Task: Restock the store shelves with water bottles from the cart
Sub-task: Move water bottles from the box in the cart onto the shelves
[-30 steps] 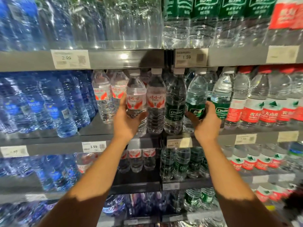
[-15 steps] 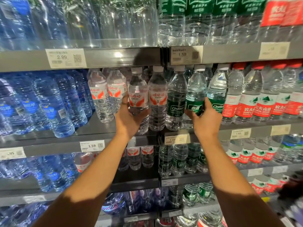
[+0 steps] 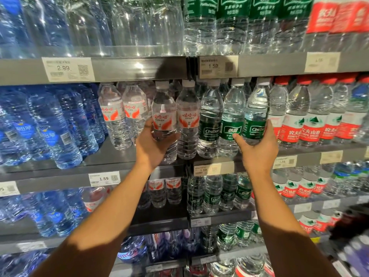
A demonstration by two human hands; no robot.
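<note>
My left hand [image 3: 152, 143] grips a clear water bottle with a red-and-white label [image 3: 164, 108], upright at the front of the middle shelf [image 3: 119, 158]. My right hand [image 3: 257, 148] holds a green-labelled Cestbon bottle [image 3: 256, 114], lifted a little and tilted left, at the shelf's front beside other green-labelled bottles [image 3: 211, 120]. Both arms reach up from the bottom of the view.
Blue bottles [image 3: 50, 126] fill the shelf's left part and red-labelled bottles [image 3: 311, 118] the right. A bare stretch of shelf lies left of my left hand. Large bottles stand on the shelf above [image 3: 139, 68], more rows on the shelves below. The cart is out of view.
My right hand has shifted right and now holds the tilted green-labelled bottle further right in the row. My left hand stays on the red-and-white bottle. The camera has moved closer.
</note>
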